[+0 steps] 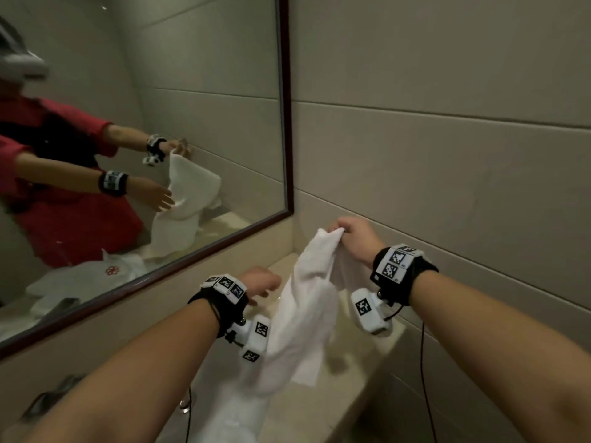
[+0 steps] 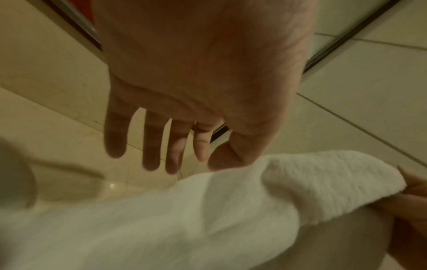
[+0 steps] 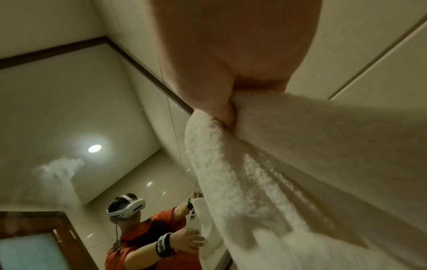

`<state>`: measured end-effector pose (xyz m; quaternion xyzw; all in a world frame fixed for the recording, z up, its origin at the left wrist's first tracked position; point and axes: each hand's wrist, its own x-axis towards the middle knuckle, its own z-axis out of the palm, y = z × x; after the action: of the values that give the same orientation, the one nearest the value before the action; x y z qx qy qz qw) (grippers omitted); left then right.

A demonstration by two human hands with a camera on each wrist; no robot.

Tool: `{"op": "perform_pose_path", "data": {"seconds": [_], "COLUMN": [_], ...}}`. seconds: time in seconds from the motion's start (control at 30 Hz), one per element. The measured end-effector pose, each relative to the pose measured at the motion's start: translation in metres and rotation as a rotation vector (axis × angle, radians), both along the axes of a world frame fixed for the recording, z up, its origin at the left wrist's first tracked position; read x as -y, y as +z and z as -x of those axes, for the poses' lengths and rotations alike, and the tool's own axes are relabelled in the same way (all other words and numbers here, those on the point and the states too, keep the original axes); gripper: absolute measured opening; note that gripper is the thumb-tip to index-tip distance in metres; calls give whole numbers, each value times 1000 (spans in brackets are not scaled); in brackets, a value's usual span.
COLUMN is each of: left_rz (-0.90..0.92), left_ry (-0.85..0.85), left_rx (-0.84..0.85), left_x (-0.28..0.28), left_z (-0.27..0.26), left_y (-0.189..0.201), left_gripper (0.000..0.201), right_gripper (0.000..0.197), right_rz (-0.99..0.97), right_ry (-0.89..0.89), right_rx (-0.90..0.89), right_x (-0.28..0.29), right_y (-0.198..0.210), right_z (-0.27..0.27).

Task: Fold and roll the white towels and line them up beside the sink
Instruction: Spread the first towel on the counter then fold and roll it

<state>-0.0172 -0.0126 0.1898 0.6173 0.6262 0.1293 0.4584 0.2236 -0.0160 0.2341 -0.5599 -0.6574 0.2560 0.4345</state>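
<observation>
A white towel (image 1: 300, 318) hangs in the air over the beige counter, bunched at its top corner. My right hand (image 1: 347, 231) pinches that top corner close to the tiled wall; in the right wrist view the fingers (image 3: 227, 113) are curled into the towel (image 3: 289, 164). My left hand (image 1: 263, 282) hovers just left of the hanging cloth with nothing in it. In the left wrist view its fingers (image 2: 150, 144) are straight and spread above the towel (image 2: 184, 219). More white towel cloth (image 1: 236, 414) lies on the counter below.
A framed mirror (image 1: 144, 123) fills the wall on the left and reflects me and more white cloth on the counter. The tiled wall (image 1: 447, 139) stands right behind my right hand. The counter's front edge (image 1: 367, 378) runs under my right wrist. A faucet (image 1: 48, 401) shows at lower left.
</observation>
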Motion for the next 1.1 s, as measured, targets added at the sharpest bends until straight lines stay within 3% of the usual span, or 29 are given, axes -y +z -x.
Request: {"op": "perform_pose_path", "data": {"seconds": [0.13, 0.27, 0.4, 0.57, 0.67, 0.73, 0.8, 0.87, 0.97, 1.1], "left_rz": [-33, 143, 323, 429, 499, 415, 323, 273, 141, -33], "left_ry": [173, 76, 61, 5, 6, 20, 71, 102, 146, 146], "left_rx": [256, 373, 469, 399, 428, 348, 323, 372, 468, 583], "left_x": [-10, -8, -6, -24, -4, -4, -11, -16, -22, -27], "left_z": [-5, -13, -25, -24, -27, -28, -28, -29, -28, -32], "left_y": [10, 3, -23, -78, -63, -61, -62, -57, -42, -9], "left_gripper": [27, 46, 34, 38, 9, 5, 13, 23, 19, 21], "right_gripper": [37, 40, 45, 47, 41, 47, 55, 53, 43, 34], "right_rz": [87, 187, 250, 317, 354, 369, 366, 335, 334, 458], "right_ry": [160, 277, 399, 445, 459, 446, 417, 382, 328, 409], "right_rx": [-65, -40, -50, -36, 5, 61, 156, 276, 380, 538], "right_x": [17, 24, 30, 38, 43, 45, 48, 51, 60, 71], "right_y": [8, 8, -1, -12, -20, -28, -35, -43, -51, -52], "right_z": [18, 25, 29, 20, 12, 5, -3, -12, -23, -19]}}
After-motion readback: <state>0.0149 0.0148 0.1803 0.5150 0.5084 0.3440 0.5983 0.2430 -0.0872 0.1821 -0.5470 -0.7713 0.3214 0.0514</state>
